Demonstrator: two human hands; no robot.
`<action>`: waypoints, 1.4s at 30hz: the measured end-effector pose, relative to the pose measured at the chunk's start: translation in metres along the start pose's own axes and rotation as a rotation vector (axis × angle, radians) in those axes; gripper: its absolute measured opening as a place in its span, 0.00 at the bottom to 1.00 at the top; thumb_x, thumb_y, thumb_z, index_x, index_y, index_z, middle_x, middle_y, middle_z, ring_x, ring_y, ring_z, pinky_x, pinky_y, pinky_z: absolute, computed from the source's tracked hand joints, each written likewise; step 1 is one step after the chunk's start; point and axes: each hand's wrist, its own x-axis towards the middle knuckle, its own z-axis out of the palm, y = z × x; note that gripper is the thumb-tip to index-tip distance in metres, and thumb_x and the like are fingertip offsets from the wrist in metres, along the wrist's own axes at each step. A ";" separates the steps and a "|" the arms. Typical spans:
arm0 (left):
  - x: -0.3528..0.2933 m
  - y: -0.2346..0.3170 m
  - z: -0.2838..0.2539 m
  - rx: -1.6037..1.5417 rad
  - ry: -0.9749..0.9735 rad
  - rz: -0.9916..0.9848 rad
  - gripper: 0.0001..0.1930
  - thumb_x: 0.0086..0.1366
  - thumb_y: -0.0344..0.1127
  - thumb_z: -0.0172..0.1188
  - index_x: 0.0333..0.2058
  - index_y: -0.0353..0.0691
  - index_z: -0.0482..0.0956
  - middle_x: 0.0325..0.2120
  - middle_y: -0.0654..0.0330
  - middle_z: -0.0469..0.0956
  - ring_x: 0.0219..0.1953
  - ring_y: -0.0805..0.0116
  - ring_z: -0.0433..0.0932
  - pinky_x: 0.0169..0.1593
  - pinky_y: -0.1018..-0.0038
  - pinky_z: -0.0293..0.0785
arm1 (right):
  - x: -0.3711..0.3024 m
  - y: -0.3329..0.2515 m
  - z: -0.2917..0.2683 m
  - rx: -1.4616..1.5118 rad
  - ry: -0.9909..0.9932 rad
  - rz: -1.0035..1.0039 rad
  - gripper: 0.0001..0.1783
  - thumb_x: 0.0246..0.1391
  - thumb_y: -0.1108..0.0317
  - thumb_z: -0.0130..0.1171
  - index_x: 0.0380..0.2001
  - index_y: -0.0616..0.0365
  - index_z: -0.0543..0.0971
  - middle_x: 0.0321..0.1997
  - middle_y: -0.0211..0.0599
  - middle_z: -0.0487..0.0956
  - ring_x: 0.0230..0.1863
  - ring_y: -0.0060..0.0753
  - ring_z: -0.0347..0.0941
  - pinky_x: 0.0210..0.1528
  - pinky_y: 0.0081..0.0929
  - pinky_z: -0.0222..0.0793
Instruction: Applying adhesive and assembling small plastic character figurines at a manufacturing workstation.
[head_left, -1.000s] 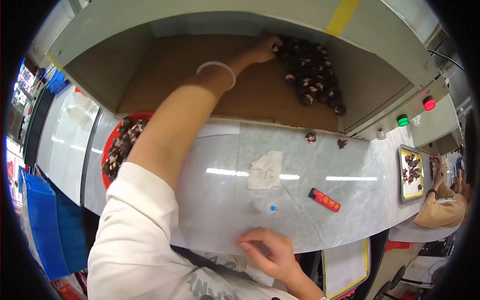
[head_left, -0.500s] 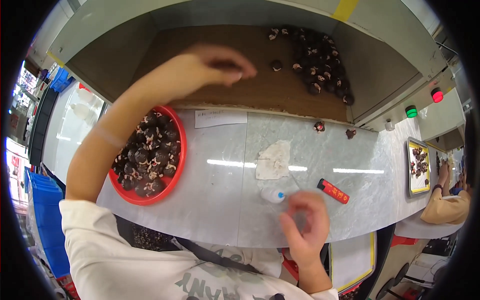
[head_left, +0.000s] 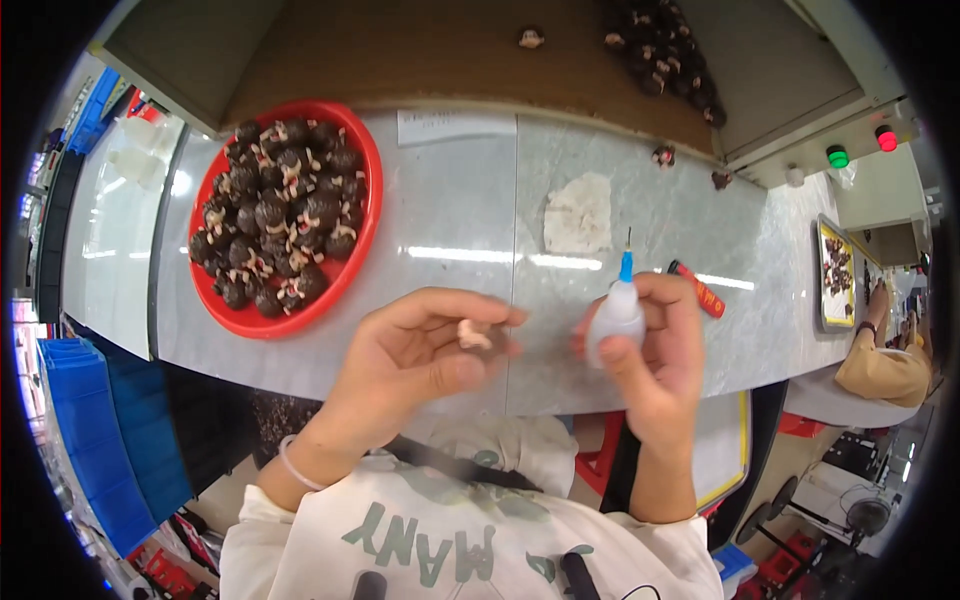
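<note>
In the fingers of my left hand (head_left: 405, 350) is a small dark-brown figurine head (head_left: 484, 340) with a pale face part, held above the front of the table. To its right, my right hand (head_left: 665, 365) grips a small white squeeze bottle (head_left: 618, 318), its blue needle tip pointing up and away from me. A red round basin (head_left: 262, 328) at the left is heaped with similar dark heads (head_left: 268, 210). Beyond the bottle lies a flat off-white patch of material (head_left: 577, 214). A red-and-black stick-shaped thing (head_left: 705, 292) lies partly behind my right hand.
An open-fronted box with a brown floor (head_left: 400, 60) stands behind, holding a pile of dark pieces (head_left: 665, 60) and one apart (head_left: 531, 38). Two small pieces (head_left: 664, 156) sit near its edge. At the right are a green button (head_left: 838, 157), a tray (head_left: 822, 305) and another person's sleeve (head_left: 880, 375).
My left hand has come back from the box and now holds a figurine head. My right hand has picked up the squeeze bottle from the table and turned it needle-up. The view has shifted.
</note>
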 end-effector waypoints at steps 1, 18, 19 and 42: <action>0.002 -0.003 0.004 -0.075 0.001 -0.023 0.20 0.51 0.30 0.61 0.43 0.32 0.68 0.40 0.49 0.72 0.38 0.62 0.75 0.39 0.73 0.72 | -0.001 -0.004 -0.005 0.035 -0.007 0.004 0.18 0.45 0.71 0.60 0.39 0.64 0.66 0.33 0.38 0.73 0.34 0.23 0.68 0.38 0.19 0.63; 0.012 -0.030 0.003 0.111 -0.013 0.124 0.23 0.45 0.30 0.66 0.40 0.27 0.69 0.38 0.48 0.72 0.36 0.65 0.75 0.38 0.78 0.75 | 0.003 -0.025 -0.023 -0.270 -0.012 -0.056 0.33 0.46 0.47 0.55 0.39 0.70 0.65 0.36 0.48 0.68 0.39 0.36 0.67 0.43 0.29 0.62; 0.011 -0.031 0.002 0.110 -0.011 0.117 0.23 0.45 0.30 0.66 0.40 0.27 0.69 0.38 0.48 0.72 0.36 0.65 0.75 0.38 0.78 0.75 | 0.004 -0.024 -0.022 -0.275 -0.030 -0.087 0.33 0.47 0.47 0.54 0.39 0.71 0.65 0.36 0.48 0.68 0.38 0.36 0.67 0.43 0.30 0.63; 0.013 -0.031 -0.002 0.241 -0.073 0.207 0.23 0.46 0.34 0.67 0.39 0.29 0.70 0.37 0.47 0.71 0.35 0.62 0.75 0.39 0.74 0.73 | -0.001 -0.038 -0.023 -0.633 -0.072 -0.414 0.29 0.42 0.53 0.59 0.36 0.73 0.68 0.28 0.51 0.72 0.26 0.33 0.66 0.29 0.23 0.64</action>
